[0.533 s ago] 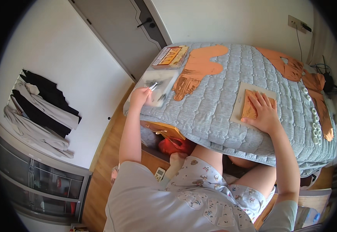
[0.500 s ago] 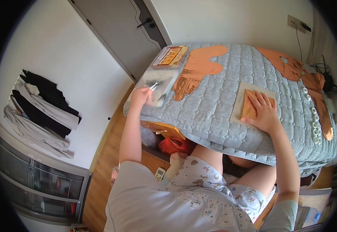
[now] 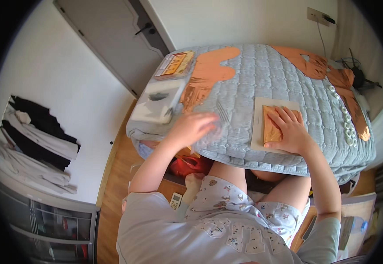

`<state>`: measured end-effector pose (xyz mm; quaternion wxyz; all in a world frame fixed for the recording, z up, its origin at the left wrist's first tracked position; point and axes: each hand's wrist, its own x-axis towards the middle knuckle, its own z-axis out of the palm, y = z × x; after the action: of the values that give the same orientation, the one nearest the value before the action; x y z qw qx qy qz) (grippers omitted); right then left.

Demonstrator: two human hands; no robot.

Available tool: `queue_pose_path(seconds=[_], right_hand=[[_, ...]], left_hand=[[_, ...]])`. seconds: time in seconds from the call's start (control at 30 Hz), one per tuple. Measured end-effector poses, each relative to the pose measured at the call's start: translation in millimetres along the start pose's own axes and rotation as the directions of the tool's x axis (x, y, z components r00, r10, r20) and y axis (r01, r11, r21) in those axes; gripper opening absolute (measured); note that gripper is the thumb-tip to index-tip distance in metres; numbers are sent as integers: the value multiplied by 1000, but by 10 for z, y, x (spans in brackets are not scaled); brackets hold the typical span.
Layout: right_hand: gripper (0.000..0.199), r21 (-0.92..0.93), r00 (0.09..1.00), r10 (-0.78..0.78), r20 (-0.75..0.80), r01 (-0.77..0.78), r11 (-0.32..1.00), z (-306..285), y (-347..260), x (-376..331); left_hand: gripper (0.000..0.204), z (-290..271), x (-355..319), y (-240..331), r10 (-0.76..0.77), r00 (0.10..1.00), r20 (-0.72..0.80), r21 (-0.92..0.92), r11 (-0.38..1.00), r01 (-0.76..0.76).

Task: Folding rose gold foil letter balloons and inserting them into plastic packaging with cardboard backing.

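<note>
My left hand point(image 3: 193, 128) is smeared by motion over the near part of the quilted bed. A thin silvery tool point(image 3: 223, 113) shows as faint streaks at its fingertips; its exact kind is too blurred to tell. Flat and with fingers spread, my right hand point(image 3: 288, 132) rests on a shiny orange foil-like square point(image 3: 268, 115). That square lies on a pale flat board point(image 3: 258, 121) on the bed. A clear plastic box point(image 3: 152, 108), with a dark patch on top, sits to the left of my left hand.
Large orange foil sheets point(image 3: 213, 66) lie across the grey quilt point(image 3: 240, 101). Small white rings point(image 3: 346, 118) line the right side near another orange piece point(image 3: 303, 64). A patterned box point(image 3: 175, 64) sits at the far left corner. Below the bed hangs a red bag point(image 3: 189, 166).
My left hand has moved right, away from the plastic box, taking the silvery tool with it. The view has shifted somewhat. My right hand stays on the orange square.
</note>
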<state>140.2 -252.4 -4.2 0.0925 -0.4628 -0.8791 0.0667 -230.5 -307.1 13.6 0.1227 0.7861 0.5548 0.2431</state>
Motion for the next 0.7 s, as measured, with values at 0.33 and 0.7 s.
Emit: queue_pose_path(seconds=[0.33, 0.7], right_hand=[[105, -12, 996, 84, -18, -85, 996, 41, 90, -67], [103, -78, 983, 184, -8, -184, 980, 1, 419, 137]], left_hand=[[52, 413, 185, 433, -21, 982, 185, 523, 849, -80], [52, 589, 434, 471, 216, 968, 129, 326, 913, -247]])
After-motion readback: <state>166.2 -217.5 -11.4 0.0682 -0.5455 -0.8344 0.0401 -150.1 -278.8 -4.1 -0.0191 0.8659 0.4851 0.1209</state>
